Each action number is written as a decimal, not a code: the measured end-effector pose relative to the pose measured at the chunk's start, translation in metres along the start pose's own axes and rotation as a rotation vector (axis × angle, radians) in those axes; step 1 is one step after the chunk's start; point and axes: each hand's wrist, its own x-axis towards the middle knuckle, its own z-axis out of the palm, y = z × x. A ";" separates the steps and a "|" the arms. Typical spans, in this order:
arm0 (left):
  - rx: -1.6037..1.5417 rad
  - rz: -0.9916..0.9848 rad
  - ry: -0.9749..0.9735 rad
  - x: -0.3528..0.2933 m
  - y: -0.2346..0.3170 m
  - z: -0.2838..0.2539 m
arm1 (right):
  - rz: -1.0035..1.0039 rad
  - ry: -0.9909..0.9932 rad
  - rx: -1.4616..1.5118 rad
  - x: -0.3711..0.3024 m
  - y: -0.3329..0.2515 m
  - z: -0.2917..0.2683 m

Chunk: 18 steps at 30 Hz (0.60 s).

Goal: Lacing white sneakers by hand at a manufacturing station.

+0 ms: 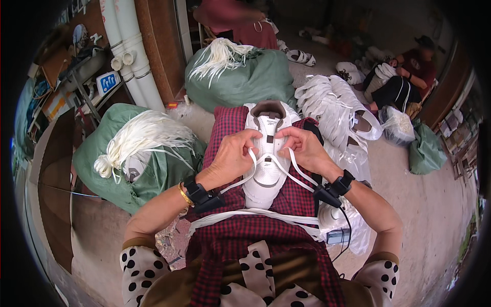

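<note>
A white sneaker lies on my lap over a red-and-black checked apron, its toe toward me and its dark-lined opening away from me. A white shoelace crosses the lower part of its tongue, and loose lengths hang on both sides. My left hand is pinched on the lace at the left eyelet edge. On the opposite edge, my right hand pinches the lace too, thumb and index finger together. The lace tips are hidden by my fingers. Several white laces lie across my lap.
Bundled white laces top a green sack at left; another green sack stands ahead. Stacked white shoes are at right, near a dark cable. Two other people sit farther back, one a person in dark red.
</note>
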 end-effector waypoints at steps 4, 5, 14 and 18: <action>0.193 0.305 -0.316 0.025 0.005 -0.028 | -0.180 -0.202 -0.630 0.013 -0.034 -0.010; 0.341 0.418 -0.417 0.032 0.007 -0.034 | -0.416 -0.218 -0.825 0.018 -0.033 -0.012; 0.600 0.808 -0.714 0.061 0.000 -0.038 | -0.440 -0.579 -1.106 0.036 -0.038 -0.014; 0.509 0.316 -1.026 0.084 0.023 -0.037 | -0.207 -0.758 -0.935 0.053 -0.041 -0.030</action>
